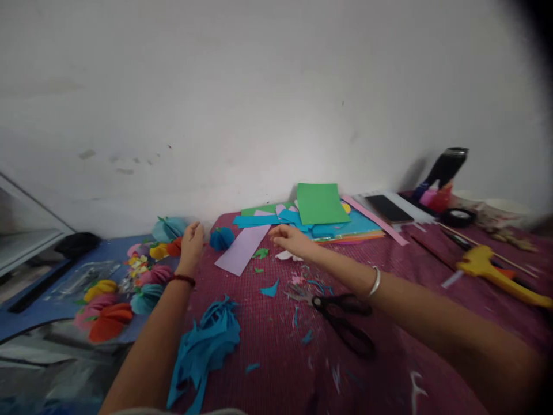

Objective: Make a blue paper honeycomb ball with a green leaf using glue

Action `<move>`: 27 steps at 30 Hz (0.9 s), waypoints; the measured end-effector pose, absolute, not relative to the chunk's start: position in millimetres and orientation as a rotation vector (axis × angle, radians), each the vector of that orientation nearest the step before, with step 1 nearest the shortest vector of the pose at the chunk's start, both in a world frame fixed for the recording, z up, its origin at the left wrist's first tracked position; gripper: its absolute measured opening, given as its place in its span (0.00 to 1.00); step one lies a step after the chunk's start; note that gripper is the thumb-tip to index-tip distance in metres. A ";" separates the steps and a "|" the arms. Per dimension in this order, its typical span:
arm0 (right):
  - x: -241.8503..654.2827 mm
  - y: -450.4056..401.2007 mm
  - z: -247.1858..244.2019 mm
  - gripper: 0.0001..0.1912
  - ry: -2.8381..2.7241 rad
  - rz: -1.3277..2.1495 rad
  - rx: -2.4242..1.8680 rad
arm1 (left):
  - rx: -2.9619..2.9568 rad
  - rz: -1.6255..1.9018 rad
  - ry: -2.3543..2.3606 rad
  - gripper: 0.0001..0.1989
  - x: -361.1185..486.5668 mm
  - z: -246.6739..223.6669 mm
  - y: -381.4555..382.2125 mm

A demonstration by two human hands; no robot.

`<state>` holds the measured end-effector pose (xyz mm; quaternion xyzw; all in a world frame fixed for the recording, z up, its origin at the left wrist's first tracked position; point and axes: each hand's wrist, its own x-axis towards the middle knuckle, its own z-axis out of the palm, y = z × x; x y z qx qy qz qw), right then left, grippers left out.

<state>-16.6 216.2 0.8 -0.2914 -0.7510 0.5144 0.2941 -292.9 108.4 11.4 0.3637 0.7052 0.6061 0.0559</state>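
My left hand [192, 245], fingers curled together, is raised at the table's left part, between the colourful paper shapes and a round blue paper ball [222, 238]. Whether it holds anything is too small to tell. My right hand [290, 239] has its fingers bent toward the thumb, just right of a lilac paper strip [242, 251]; what is between the fingertips cannot be made out. Black-handled scissors [343, 320] lie below my right forearm. Blue paper scraps [209, 343] are piled near the front edge.
A green sheet [323, 203] tops coloured papers at the back. Rightward are a phone [389, 208], black tape [457, 217] and a yellow glue gun [496, 274]. Folded paper shapes [110, 320] cover the blue surface at left. A wall stands behind.
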 end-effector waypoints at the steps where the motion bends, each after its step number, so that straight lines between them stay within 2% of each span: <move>1: -35.6 221.0 2.6 0.11 -2.068 1.308 -0.735 | 1.077 1.805 2.140 0.17 -303.4 11.3 111.4; 6: -125.2 240.8 9.7 0.17 -2.324 1.018 -0.523 | 1.148 1.669 2.144 0.13 -322.0 13.6 129.8; 11: -190.6 253.2 1.4 0.22 -2.452 0.838 -0.386 | 1.173 1.568 2.165 0.15 -324.5 -1.7 138.1; 14: -212.5 256.9 -8.8 0.20 -2.516 0.797 -0.342 | 1.139 1.534 2.192 0.17 -329.1 -16.4 140.7; 17: -224.6 258.7 -17.0 0.14 -2.566 0.780 -0.344 | 1.115 1.500 2.199 0.17 -334.0 -27.6 142.0; 27: -233.9 259.1 -26.0 0.15 -2.596 0.753 -0.484 | 1.138 1.487 2.223 0.17 -337.4 -42.7 142.3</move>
